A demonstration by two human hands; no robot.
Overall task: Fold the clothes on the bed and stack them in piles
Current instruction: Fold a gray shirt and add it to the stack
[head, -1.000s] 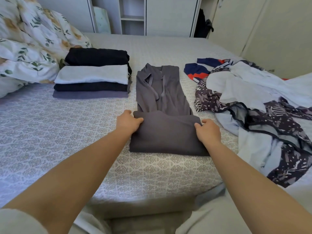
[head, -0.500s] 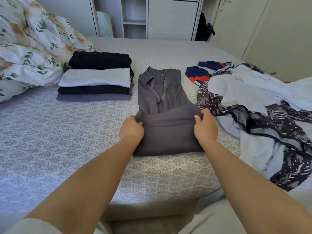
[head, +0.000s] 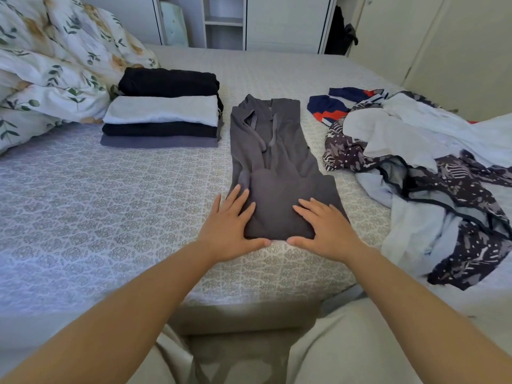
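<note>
- A second ago my hands pinched the folded edge of the hoodie (head: 279,167) at its two corners; now both have let go and lie flat.
- My left hand (head: 231,225) is spread, palm down, fingers straight, on the near left corner of the fold, half on cloth and half on the bed (head: 110,206).
- My right hand (head: 324,227) is spread the same way, pressing the near right part of the fold; my thumbs nearly meet at its front edge.
- The fold has shifted: the lower part now lies doubled over the body, a thick, soft rectangle of matte grey knit.
- Beyond it the hoodie's upper half lies flat and narrow, drawstrings trailing down.
- The bed's cover is a quilted weave with small repeated medallions.
- Right of the hoodie, unfolded clothes (head: 432,173) lie crumpled: smooth pale fabric, a dark printed piece, a navy and red one.
- Far left, a stack (head: 163,117) of four flat folds: black, white, black, grey-blue.
- A floral duvet (head: 52,67) bunches behind it.
</note>
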